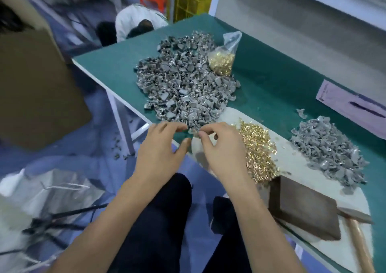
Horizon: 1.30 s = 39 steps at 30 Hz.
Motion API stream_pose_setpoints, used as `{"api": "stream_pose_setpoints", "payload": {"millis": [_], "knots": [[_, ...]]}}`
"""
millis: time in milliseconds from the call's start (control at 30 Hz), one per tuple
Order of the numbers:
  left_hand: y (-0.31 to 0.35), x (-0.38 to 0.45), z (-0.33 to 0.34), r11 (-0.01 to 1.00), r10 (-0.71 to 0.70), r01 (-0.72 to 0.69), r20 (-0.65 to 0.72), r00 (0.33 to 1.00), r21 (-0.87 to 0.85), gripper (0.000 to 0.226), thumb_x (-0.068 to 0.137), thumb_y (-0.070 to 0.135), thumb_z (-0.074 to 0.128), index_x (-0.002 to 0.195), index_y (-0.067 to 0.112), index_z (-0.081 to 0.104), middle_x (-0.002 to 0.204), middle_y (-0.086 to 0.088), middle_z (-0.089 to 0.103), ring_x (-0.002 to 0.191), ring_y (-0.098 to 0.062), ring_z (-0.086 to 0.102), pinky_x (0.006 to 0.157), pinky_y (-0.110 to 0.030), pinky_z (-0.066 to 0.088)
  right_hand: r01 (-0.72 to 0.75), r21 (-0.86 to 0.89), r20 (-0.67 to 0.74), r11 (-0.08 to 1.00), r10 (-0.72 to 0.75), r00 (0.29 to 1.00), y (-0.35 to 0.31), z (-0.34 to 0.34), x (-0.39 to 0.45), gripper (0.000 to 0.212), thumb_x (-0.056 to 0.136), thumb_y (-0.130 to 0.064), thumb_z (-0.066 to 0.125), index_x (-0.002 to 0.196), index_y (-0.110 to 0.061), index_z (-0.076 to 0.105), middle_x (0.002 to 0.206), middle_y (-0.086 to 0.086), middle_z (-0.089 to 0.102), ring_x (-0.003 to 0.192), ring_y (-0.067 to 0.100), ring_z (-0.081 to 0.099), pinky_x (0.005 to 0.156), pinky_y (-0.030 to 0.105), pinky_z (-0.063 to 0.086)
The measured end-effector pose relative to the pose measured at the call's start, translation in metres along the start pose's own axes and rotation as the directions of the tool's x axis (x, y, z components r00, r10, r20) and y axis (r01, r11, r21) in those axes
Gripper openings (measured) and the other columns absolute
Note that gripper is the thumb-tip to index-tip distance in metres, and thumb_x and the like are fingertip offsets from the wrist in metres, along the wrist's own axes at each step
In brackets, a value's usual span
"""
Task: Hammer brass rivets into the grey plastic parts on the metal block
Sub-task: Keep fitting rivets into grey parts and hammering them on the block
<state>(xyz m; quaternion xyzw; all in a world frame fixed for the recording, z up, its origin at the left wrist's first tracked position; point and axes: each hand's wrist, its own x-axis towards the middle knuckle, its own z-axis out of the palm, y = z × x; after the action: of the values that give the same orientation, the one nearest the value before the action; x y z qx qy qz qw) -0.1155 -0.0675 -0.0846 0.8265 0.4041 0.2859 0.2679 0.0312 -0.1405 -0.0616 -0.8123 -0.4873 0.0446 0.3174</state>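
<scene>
A large heap of grey plastic parts (181, 89) lies mid-table. Loose brass rivets (259, 149) are spread on a white pad (229, 114). To the right is a smaller heap of grey parts (328, 151). The dark metal block (302, 208) sits bare at the pad's near end, with a wooden-handled hammer (355, 226) lying beside it. My right hand (221, 149) is at the big heap's near edge, fingertips pinching what looks like a small grey part (194, 134). My left hand (165, 147) hovers just left of it, fingers loosely curled and holding nothing.
A clear bag of rivets (223, 62) leans on the heap's far side. A paper label (351, 103) lies on the green table (271, 80). A cardboard box (37, 85) stands left. Plastic bags (52, 189) lie on the floor. A person in white (137, 20) crouches behind.
</scene>
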Motion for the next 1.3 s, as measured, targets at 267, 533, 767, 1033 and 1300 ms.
{"api": "stream_pose_setpoints", "payload": {"millis": [267,533,767,1033,1300], "knots": [[-0.03,0.021,-0.015,0.995,-0.064,0.058,0.065,0.996,0.086,0.043,0.096,0.037,0.062,0.137,0.03,0.052,0.131,0.006,0.054,0.125,-0.018,0.044,0.097,-0.032,0.041,-0.058,-0.106,-0.034,0.993,0.055,0.998,-0.025,0.035,0.055,0.014,0.098,-0.033,0.057,0.092,-0.032,0.07,0.098,-0.013,0.065,0.094,0.014,0.059,0.075,0.037,0.053],[-0.006,0.013,-0.008,0.996,0.082,-0.08,0.049,0.995,-0.032,0.026,0.094,0.027,0.062,0.12,0.025,0.064,0.11,0.01,0.059,0.102,-0.009,0.051,0.085,-0.028,0.047,-0.029,-0.046,-0.022,0.999,0.028,0.999,-0.019,0.028,0.054,0.017,0.1,-0.036,0.057,0.101,-0.031,0.073,0.099,-0.011,0.067,0.097,0.014,0.057,0.086,0.039,0.049],[0.039,0.009,0.045,0.957,0.279,-0.289,0.322,0.905,-0.017,0.04,0.086,0.031,0.072,0.125,0.031,0.063,0.113,0.012,0.061,0.108,-0.013,0.05,0.082,-0.028,0.041,-0.276,-0.24,-0.082,0.931,0.264,0.961,0.034,-0.041,0.008,0.023,0.1,-0.037,0.053,0.113,-0.029,0.071,0.112,-0.004,0.068,0.106,0.024,0.06,0.089,0.042,0.051],[0.073,0.005,0.089,0.949,0.306,-0.313,0.377,0.874,-0.043,0.032,0.088,0.035,0.059,0.12,0.035,0.065,0.112,0.013,0.061,0.109,-0.013,0.047,0.08,-0.028,0.037,-0.391,-0.426,0.132,0.816,0.484,0.865,0.072,-0.084,-0.035,0.04,0.103,-0.032,0.053,0.142,-0.03,0.052,0.128,0.01,0.05,0.117,0.034,0.055,0.094,0.044,0.05],[0.091,0.019,0.099,0.936,0.333,-0.281,0.268,0.904,-0.214,0.017,0.095,0.04,0.061,0.11,0.036,0.068,0.101,0.02,0.061,0.102,-0.005,0.051,0.082,-0.03,0.047,-0.427,-0.316,0.014,0.847,0.454,0.891,0.081,-0.09,-0.035,0.011,0.097,-0.032,0.061,0.105,-0.033,0.069,0.105,-0.007,0.072,0.101,0.023,0.064,0.081,0.036,0.051]]}}
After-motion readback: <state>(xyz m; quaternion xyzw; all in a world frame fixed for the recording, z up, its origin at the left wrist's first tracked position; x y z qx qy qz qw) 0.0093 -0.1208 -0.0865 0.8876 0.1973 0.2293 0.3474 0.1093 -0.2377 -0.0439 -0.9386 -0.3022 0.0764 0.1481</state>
